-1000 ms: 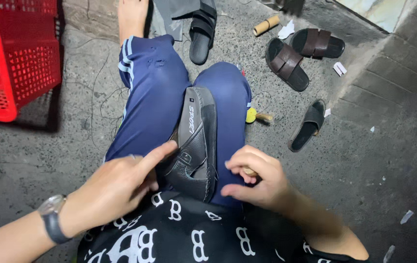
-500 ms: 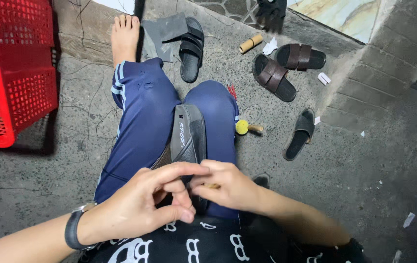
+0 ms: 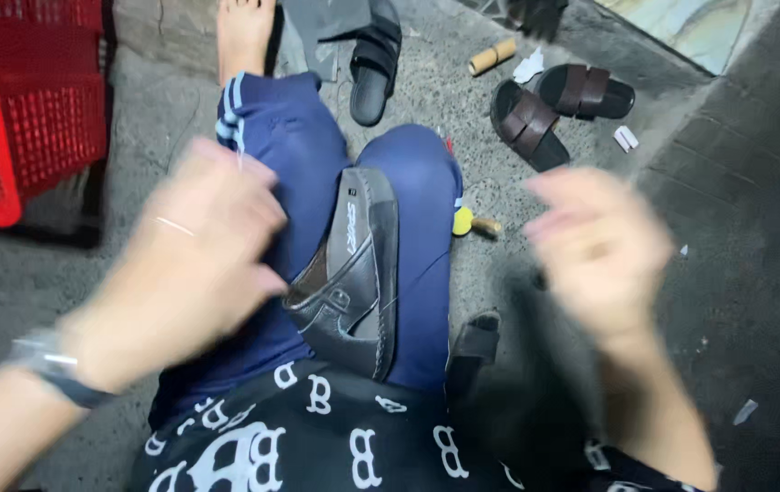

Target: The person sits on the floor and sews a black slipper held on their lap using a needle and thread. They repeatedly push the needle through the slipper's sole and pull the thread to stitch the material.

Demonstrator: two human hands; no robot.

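A black leather loafer (image 3: 358, 273) lies wedged between my knees in blue track trousers (image 3: 417, 182), sole side turned right and opening towards me. My left hand (image 3: 194, 251) hovers just left of the shoe, blurred by motion, with the fingers curled; a thin pale line crosses its back. A watch (image 3: 48, 364) sits on that wrist. My right hand (image 3: 599, 246) is raised well to the right of the shoe, apart from it and also blurred. Whether either hand holds anything is unclear.
A red plastic crate (image 3: 25, 100) stands at the left. Two brown strap sandals (image 3: 554, 105), black slides (image 3: 373, 64), a cardboard tube (image 3: 493, 56) and a small yellow object (image 3: 463, 221) lie on the concrete floor. Another black sandal (image 3: 474, 346) rests by my right thigh.
Both hands were joined at the shoe's heel end; they have now pulled apart fast, the left one up and left, the right one out to the right. The shoe stays between my knees.
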